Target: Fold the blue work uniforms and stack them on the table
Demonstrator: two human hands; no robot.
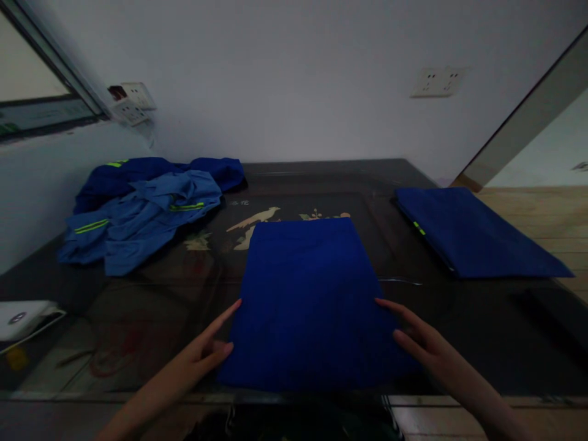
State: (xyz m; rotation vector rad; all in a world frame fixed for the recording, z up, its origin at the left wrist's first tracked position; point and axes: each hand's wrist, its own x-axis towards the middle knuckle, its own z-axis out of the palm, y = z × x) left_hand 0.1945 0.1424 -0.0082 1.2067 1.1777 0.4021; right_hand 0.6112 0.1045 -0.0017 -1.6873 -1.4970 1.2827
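Observation:
A dark blue folded garment (312, 300) lies flat on the glass-topped table in front of me, its near end close to the table's front edge. My left hand (209, 349) touches its left side with the index finger and thumb stretched apart. At the opposite side my right hand (420, 340) rests its index fingertip and thumb on the cloth's right edge, fingers also apart. Neither hand grips the fabric. The cloth looks smooth and roughly rectangular, narrower at the far end in this view.
Crumpled blue garments (147, 208) with yellow-green stripes lie at the back left. Another folded blue garment (478, 233) sits at the right on the dark table (294, 171). A white device (25, 318) is at the left edge, a dark flat object (558, 315) at the right. Wall sockets (438, 82) are behind.

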